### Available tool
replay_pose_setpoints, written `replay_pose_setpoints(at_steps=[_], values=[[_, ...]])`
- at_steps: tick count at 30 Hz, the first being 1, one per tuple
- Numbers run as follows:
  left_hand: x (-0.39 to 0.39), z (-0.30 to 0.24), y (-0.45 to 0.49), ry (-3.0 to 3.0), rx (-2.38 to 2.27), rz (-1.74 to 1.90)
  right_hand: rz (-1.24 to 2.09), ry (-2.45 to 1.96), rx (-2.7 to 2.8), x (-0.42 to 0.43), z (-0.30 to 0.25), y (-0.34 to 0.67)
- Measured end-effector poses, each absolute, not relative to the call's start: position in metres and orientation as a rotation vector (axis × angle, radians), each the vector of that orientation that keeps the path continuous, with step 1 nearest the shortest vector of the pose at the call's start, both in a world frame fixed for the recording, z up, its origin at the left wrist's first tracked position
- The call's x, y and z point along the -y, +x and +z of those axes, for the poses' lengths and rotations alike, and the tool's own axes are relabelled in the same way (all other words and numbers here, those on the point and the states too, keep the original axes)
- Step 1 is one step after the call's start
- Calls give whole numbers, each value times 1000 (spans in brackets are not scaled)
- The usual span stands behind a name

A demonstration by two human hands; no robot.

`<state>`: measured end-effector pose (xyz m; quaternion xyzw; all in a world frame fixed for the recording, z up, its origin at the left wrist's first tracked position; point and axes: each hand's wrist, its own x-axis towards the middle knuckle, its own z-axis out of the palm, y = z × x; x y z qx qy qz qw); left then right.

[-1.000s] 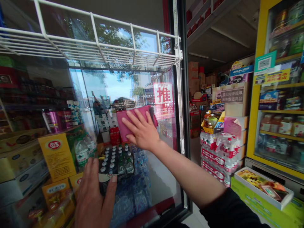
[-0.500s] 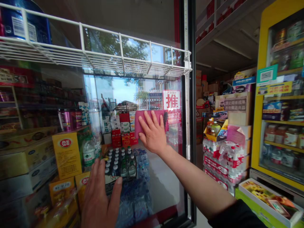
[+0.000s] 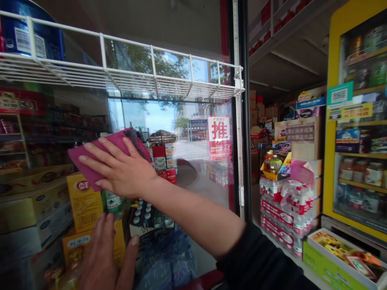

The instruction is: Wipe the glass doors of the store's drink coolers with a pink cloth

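Two flat palms on the glass door (image 3: 193, 189)

Below the wire rack (image 3: 136, 80), the outstretched right hand (image 3: 121, 169) lies flat with fingers spread, pinning the pink cloth (image 3: 75, 156) to the pane without clenching it. The left hand (image 3: 102, 257) rests open just beneath. Bare glass runs right to the door frame (image 3: 241, 133).

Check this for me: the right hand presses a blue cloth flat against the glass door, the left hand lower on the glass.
Not blue: the head view shows a pink cloth. The right hand presses it flat against the glass door, the left hand lower on the glass.
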<state>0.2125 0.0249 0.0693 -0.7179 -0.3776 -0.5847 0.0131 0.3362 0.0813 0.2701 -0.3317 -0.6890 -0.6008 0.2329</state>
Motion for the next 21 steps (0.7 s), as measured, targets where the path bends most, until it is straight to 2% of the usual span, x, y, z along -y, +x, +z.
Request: replay_pose_setpoints(at_steps=[4, 10, 21], values=[[-25, 69, 220, -2243, 1183, -1796, -1638, -860, 1959, -70, 278, 360], [-30, 61, 237, -2282, 1146, -1729, -1490, -1085, 2078, -41, 289, 414], [-29, 50, 265, -2328, 1062, -1713, -1458, -1239, 1753, -8, 300, 541]])
